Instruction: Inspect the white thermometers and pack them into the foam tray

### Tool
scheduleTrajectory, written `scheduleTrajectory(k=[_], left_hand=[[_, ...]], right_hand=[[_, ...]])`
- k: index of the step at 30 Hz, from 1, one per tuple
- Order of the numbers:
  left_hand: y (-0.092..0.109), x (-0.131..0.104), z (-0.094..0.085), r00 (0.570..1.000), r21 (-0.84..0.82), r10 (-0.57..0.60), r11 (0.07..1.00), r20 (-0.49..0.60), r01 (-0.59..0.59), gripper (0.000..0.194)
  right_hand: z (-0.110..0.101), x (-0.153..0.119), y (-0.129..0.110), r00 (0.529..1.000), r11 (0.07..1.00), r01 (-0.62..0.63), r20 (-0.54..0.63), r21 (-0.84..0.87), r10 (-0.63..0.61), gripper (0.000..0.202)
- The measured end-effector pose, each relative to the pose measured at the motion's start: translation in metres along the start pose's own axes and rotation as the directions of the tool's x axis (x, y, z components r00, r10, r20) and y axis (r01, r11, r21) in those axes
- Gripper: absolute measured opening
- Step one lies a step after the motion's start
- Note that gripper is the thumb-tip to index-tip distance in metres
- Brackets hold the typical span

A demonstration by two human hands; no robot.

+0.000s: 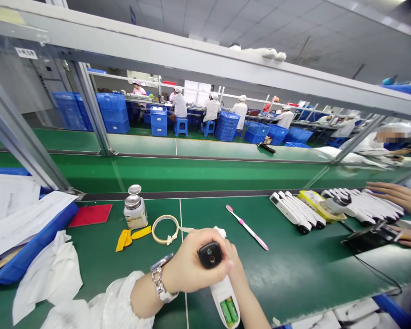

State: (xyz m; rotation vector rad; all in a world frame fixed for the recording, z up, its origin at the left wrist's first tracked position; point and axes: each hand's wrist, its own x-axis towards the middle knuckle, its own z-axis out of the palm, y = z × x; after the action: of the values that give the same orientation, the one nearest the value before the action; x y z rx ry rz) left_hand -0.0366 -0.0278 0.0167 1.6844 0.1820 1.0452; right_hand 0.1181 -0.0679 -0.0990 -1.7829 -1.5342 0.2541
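Note:
My left hand (188,262), with a watch and a chain bracelet on its wrist, is wrapped round a white handheld device (220,292). The device's black end, with a small round lens in it, points up at me through the curled fingers. Lower down, its battery compartment is open and shows green batteries (229,310). My right hand (233,253) is pressed close behind the left, beside the device; its fingers are mostly hidden. A bit of white material (220,232) sticks out above the two hands. Nearest to them are a masking tape roll (165,217) and a pink-and-white toothbrush (246,227).
At left are a pump bottle (135,212), yellow strips (123,240), a red card (91,215), white cloth (53,274) and a blue bin (34,242) of papers. Rows of white devices (287,210) lie right, near a co-worker's hands (400,196). A metal frame crosses ahead.

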Motion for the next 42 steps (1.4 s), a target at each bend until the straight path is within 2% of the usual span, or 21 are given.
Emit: scheduleTrajectory(k=[3, 5, 7, 9, 10, 13, 16, 18, 22, 24, 26, 28, 30, 35, 39, 42], left_hand=[[-0.002, 0.001, -0.004, 0.998, 0.071, -0.063, 0.996, 0.018, 0.061, 0.008], [-0.004, 0.003, -0.005, 0.994, 0.13, -0.104, 0.987, 0.026, 0.1, 0.006], [-0.008, 0.004, -0.004, 0.993, 0.189, -0.116, 0.976, 0.027, 0.109, 0.008], [-0.011, 0.005, -0.002, 0.993, 0.241, -0.112, 0.966, 0.044, 0.098, 0.014], [-0.013, 0.004, -0.001, 0.992, 0.266, -0.111, 0.959, 0.056, 0.093, 0.017], [-0.016, 0.002, 0.001, 0.988, 0.373, -0.131, 0.923, 0.077, 0.093, 0.017], [-0.019, 0.001, 0.004, 0.982, 0.469, -0.171, 0.876, 0.078, 0.116, 0.012], [-0.02, 0.002, 0.005, 0.975, 0.474, -0.201, 0.87, 0.095, 0.133, 0.011], [-0.018, 0.006, 0.006, 0.966, 0.4, -0.243, 0.897, 0.09, 0.189, 0.013], [-0.016, 0.008, 0.007, 0.96, 0.36, -0.266, 0.907, 0.082, 0.22, 0.011], [-0.014, 0.009, 0.008, 0.949, 0.308, -0.294, 0.918, 0.114, 0.248, 0.008], [-0.014, 0.008, 0.011, 0.934, 0.249, -0.318, 0.93, 0.166, 0.272, 0.008], [-0.014, 0.007, 0.015, 0.922, 0.206, -0.326, 0.936, 0.209, 0.285, 0.01], [-0.012, 0.005, 0.019, 0.926, 0.209, -0.308, 0.942, 0.217, 0.264, 0.009], [-0.011, 0.003, 0.022, 0.932, 0.257, -0.299, 0.935, 0.205, 0.244, 0.008], [-0.013, 0.001, 0.027, 0.945, 0.337, -0.284, 0.916, 0.165, 0.216, 0.012]], right_hand=[[-0.026, -0.008, -0.015, 1.0, 0.994, -0.003, 0.009, 0.105, 0.002, 0.019], [-0.05, -0.017, -0.035, 0.996, 0.981, 0.027, -0.091, 0.191, -0.009, 0.016], [-0.068, -0.025, -0.06, 0.961, 0.951, 0.161, -0.26, 0.262, -0.091, 0.009], [-0.075, -0.03, -0.082, 0.904, 0.911, 0.344, -0.343, 0.228, -0.256, 0.017], [-0.075, -0.03, -0.091, 0.879, 0.892, 0.412, -0.339, 0.185, -0.335, 0.021], [-0.066, -0.028, -0.102, 0.848, 0.876, 0.48, -0.283, 0.047, -0.449, 0.025], [-0.058, -0.027, -0.099, 0.848, 0.893, 0.449, -0.307, -0.019, -0.433, 0.023], [-0.059, -0.028, -0.095, 0.849, 0.897, 0.441, -0.32, -0.007, -0.42, 0.021], [-0.076, -0.037, -0.08, 0.89, 0.902, 0.429, -0.191, 0.045, -0.414, 0.016], [-0.088, -0.044, -0.072, 0.922, 0.929, 0.366, -0.16, 0.063, -0.352, 0.013], [-0.099, -0.052, -0.066, 0.942, 0.956, 0.28, -0.219, 0.09, -0.255, 0.012], [-0.105, -0.059, -0.063, 0.939, 0.965, 0.226, -0.295, 0.133, -0.18, 0.012], [-0.106, -0.063, -0.061, 0.936, 0.964, 0.206, -0.32, 0.17, -0.144, 0.012], [-0.099, -0.065, -0.052, 0.929, 0.949, 0.251, -0.322, 0.189, -0.182, 0.018], [-0.098, -0.067, -0.053, 0.909, 0.936, 0.261, -0.386, 0.235, -0.156, 0.022], [-0.095, -0.065, -0.063, 0.906, 0.898, 0.345, -0.348, 0.273, -0.242, 0.029]])
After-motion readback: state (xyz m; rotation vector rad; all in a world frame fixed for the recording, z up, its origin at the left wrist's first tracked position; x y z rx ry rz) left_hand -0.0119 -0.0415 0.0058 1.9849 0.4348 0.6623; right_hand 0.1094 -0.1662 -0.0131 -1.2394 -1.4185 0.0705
